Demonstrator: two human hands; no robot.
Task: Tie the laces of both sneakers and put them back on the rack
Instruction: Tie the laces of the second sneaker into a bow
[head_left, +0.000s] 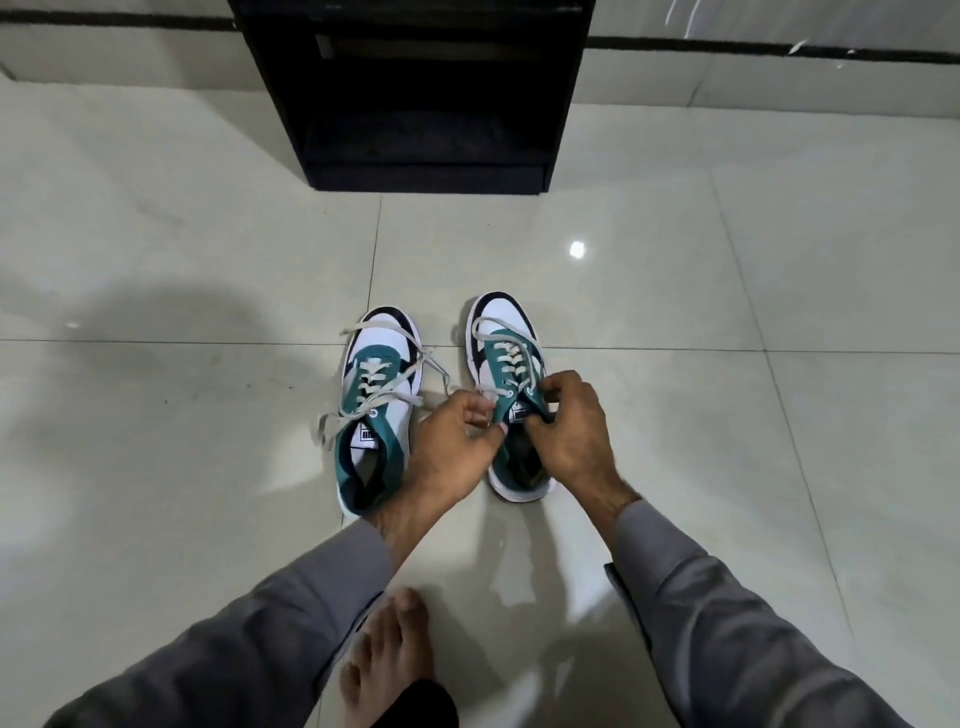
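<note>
Head view — hands (511, 434) pinching right sneaker (511, 395) laces.

Two sneakers stand side by side on the floor (156, 260), toes pointing far, heels near. The left sneaker (375, 410) sits slightly nearer than the right sneaker (506, 374), a narrow strip of floor between them. Loose laces (358, 400) lie across the left sneaker and spill off its left side onto the floor. Far beyond both, against the wall, stands the rack (415, 93), well apart from the sneakers. The left hand (457, 441) is between the two sneakers; the right hand (569, 431) is over the right sneaker's near half. A bare foot (389, 660) rests on the floor nearest, between the two sleeves.
</note>
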